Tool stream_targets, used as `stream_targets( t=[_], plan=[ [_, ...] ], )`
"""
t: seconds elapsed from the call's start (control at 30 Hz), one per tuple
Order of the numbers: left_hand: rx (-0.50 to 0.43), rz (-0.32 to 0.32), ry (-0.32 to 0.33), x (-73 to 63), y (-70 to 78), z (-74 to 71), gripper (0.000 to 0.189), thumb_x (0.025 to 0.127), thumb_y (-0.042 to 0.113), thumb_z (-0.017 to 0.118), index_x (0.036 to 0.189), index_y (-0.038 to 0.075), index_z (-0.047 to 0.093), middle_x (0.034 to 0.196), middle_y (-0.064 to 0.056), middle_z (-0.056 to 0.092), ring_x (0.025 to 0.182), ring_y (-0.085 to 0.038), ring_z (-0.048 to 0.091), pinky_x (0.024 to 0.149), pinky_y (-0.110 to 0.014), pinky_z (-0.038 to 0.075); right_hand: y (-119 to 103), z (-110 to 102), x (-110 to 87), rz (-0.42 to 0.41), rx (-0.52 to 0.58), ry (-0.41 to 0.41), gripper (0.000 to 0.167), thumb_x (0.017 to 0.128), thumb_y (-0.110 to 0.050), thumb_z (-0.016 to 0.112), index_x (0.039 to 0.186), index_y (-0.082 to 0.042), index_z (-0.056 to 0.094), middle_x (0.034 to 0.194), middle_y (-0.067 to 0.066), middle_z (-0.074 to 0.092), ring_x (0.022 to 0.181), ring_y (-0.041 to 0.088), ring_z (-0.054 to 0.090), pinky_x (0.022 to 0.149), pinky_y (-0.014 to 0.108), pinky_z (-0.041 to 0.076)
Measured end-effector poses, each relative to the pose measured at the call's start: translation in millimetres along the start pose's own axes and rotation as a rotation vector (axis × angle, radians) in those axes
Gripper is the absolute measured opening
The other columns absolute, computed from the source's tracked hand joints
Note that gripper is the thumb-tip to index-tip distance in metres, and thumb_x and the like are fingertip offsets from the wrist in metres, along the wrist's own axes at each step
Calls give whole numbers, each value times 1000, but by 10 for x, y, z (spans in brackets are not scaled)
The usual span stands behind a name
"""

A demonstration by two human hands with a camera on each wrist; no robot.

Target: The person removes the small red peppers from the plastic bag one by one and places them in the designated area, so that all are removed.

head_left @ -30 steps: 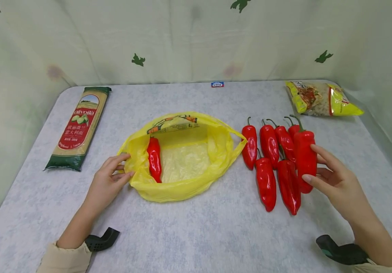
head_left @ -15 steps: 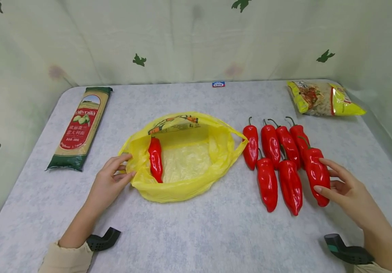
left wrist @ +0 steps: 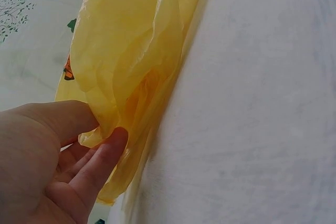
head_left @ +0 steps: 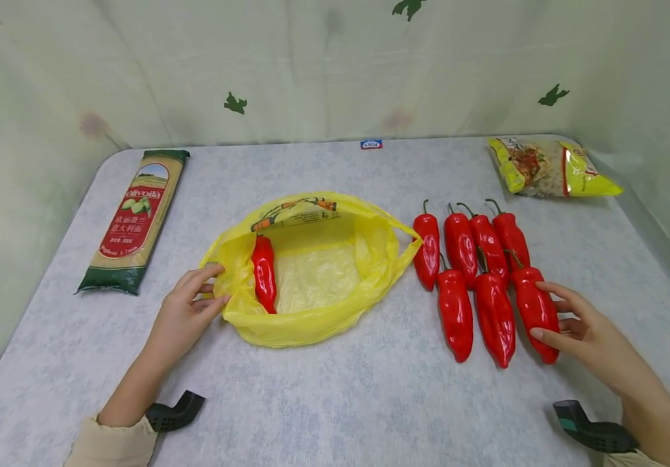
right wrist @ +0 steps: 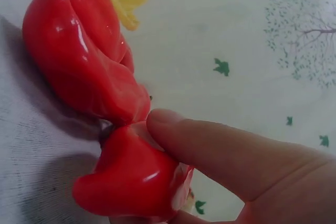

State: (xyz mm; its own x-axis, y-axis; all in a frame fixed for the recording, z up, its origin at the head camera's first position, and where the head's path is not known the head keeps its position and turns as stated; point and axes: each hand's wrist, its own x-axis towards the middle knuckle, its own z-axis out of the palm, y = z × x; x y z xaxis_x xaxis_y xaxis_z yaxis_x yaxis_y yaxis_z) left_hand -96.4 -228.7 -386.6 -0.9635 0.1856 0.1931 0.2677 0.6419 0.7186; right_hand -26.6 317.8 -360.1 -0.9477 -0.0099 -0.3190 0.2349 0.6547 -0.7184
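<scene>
My left hand [head_left: 185,314] pinches the left rim of a yellow plastic bag [head_left: 299,329], whose mouth gapes wide. In the left wrist view, thumb and fingers squeeze a fold of the bag [left wrist: 136,40]. Inside the bag, at its left, lies one red pepper [head_left: 264,272]. My right hand [head_left: 586,337] holds another red pepper [head_left: 536,314] between thumb and fingers, at the right end of the front row. Several more red peppers [head_left: 493,318] with green stems lie in two rows beside it. In the right wrist view the thumb presses the held pepper [right wrist: 139,177].
A long pack of spaghetti [head_left: 136,224] lies at the left of the table [head_left: 335,402]. At the back right is a yellow and clear food bag [head_left: 550,168]. A small blue label [head_left: 371,144] sits at the back edge, before a patterned curtain [head_left: 323,71].
My right hand has lowered its pepper from over the back row, first to the right and then toward me, into the front row. The left hand and the bag stay put.
</scene>
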Motion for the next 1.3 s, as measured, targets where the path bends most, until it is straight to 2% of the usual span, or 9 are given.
stream_targets(
  t=[0.27, 0.53, 0.67, 0.77, 0.83, 0.93, 1.03, 1.17, 1.3],
  plan=[
    [-5, -1, 2, -21, -7, -7, 51, 77, 0, 68, 125, 3, 50, 115, -9, 49, 89, -9, 49, 70, -9, 45, 17, 68, 37, -40, -1, -16, 81, 81, -25, 67, 142, -10, 17, 119, 25, 35, 93, 39, 47, 60, 35, 52],
    [-11, -2, 4, -34, 5, -16, 51, 77, -1, 68, 125, 2, 50, 115, -10, 49, 88, -8, 50, 70, -9, 46, 25, 92, 70, -20, -56, -8, 83, 80, -32, 67, 143, -12, 16, 121, 29, 34, 98, 43, 43, 64, 46, 52],
    [-11, -3, 4, -34, 19, -19, 51, 78, -1, 68, 125, 2, 50, 115, -11, 49, 88, -11, 50, 70, -8, 45, 225, 86, 139, -9, -66, 56, 86, 80, -36, 67, 145, -17, 14, 126, 25, 32, 102, 39, 41, 67, 45, 51],
    [-17, -1, 1, -30, 34, -22, 50, 78, 0, 67, 125, 1, 49, 116, -11, 49, 89, -17, 51, 70, -8, 45, 372, 88, 169, -44, -82, 172, 82, 80, -36, 67, 144, -25, 17, 129, 17, 34, 104, 27, 41, 70, 30, 51],
    [-24, -2, -2, -26, 40, -25, 50, 79, 0, 67, 125, 1, 49, 116, -12, 48, 89, -20, 51, 70, -7, 45, 328, 86, 142, -116, -64, 261, 75, 82, -29, 66, 142, -26, 22, 130, 11, 37, 105, 19, 42, 73, 19, 48],
    [-27, -10, -7, -21, 49, -27, 50, 79, 1, 67, 125, 1, 49, 117, -13, 48, 90, -20, 51, 71, -7, 44, 41, 96, 39, -232, 2, 367, 67, 83, -13, 65, 139, -21, 30, 130, 7, 40, 105, 12, 42, 75, 6, 40],
    [-23, -17, -7, -17, 53, -28, 50, 79, 2, 67, 126, 2, 49, 117, -12, 48, 90, -17, 51, 71, -8, 45, -388, 129, -66, -340, 93, 403, 63, 81, 0, 62, 136, -14, 36, 127, 6, 42, 106, 14, 44, 79, 6, 39],
    [-19, -18, -8, -12, 52, -26, 51, 79, 3, 67, 126, 2, 49, 117, -11, 48, 89, -15, 51, 71, -8, 45, -861, 199, -102, -518, 183, 367, 63, 78, 14, 59, 133, -4, 36, 124, 7, 44, 108, 17, 45, 84, 10, 40],
    [-37, -10, -11, -9, 55, -25, 51, 79, 1, 67, 126, 1, 48, 117, -13, 48, 89, -19, 51, 71, -8, 45, -1236, 310, -20, -699, 266, 248, 64, 74, 20, 58, 131, 2, 36, 123, 12, 44, 108, 21, 44, 87, 16, 41]
  ],
)
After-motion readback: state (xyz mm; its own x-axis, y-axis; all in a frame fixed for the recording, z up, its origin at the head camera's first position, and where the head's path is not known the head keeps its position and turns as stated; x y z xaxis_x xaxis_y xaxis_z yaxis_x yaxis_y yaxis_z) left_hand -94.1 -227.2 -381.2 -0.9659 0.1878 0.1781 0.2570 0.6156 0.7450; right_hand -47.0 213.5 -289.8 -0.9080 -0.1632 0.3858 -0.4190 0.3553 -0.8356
